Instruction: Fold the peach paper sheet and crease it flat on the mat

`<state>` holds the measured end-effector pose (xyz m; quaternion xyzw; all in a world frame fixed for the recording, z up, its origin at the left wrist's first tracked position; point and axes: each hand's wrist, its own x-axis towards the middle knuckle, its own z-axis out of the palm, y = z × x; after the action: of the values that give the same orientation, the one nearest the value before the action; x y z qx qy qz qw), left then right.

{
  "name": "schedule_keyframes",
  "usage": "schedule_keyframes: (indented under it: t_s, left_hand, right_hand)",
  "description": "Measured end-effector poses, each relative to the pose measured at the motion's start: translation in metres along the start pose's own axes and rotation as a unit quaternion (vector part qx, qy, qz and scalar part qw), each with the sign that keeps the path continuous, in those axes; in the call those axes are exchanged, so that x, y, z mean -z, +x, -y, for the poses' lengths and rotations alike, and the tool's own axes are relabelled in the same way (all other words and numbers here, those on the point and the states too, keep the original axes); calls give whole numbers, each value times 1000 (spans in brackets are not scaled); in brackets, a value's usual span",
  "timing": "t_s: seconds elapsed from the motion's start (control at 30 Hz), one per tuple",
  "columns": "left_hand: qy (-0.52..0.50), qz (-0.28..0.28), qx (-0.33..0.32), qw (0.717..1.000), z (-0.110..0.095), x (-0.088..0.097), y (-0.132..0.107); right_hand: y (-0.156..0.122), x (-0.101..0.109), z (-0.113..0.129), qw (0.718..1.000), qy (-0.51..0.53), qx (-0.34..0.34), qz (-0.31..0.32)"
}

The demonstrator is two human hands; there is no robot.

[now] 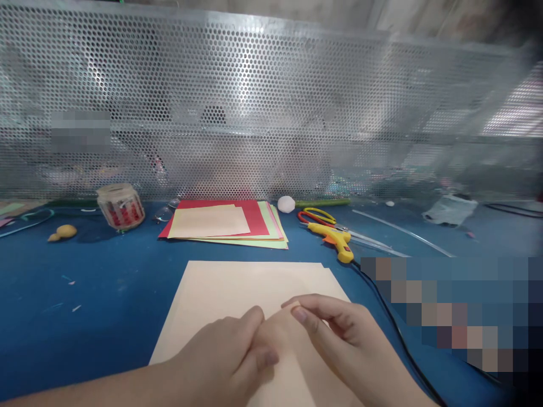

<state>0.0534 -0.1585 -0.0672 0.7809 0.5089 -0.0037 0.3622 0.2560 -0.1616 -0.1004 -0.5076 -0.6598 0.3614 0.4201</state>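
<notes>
A cream paper sheet (237,288) lies flat on the blue table (106,294) in front of me. My left hand (224,356) rests on its near part, thumb and fingers pinched together on the paper. My right hand (339,333) sits beside it to the right, fingers curled, fingertips pressing the same spot of the sheet. The two hands touch each other at the middle of the paper.
A stack of coloured paper (224,223) lies further back. A yellow glue gun (335,240) with a black cord, scissors (316,216), a white ball (286,204), a tape jar (120,206) and a perforated metal screen (254,107) stand behind.
</notes>
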Motion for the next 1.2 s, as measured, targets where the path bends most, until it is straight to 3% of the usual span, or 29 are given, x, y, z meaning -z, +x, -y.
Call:
schedule_keyframes:
  t_s: [0.37, 0.63, 1.2]
  left_hand:
    - [-4, -65, 16, 998, 20, 12, 3]
    - [-16, -59, -4, 998, 21, 20, 4]
    - [-55, -59, -12, 997, 19, 28, 9]
  right_hand:
    - [11, 9, -4, 994, 42, -57, -80]
    - [11, 11, -8, 992, 48, -79, -86]
    - [11, 14, -2, 991, 62, -56, -108]
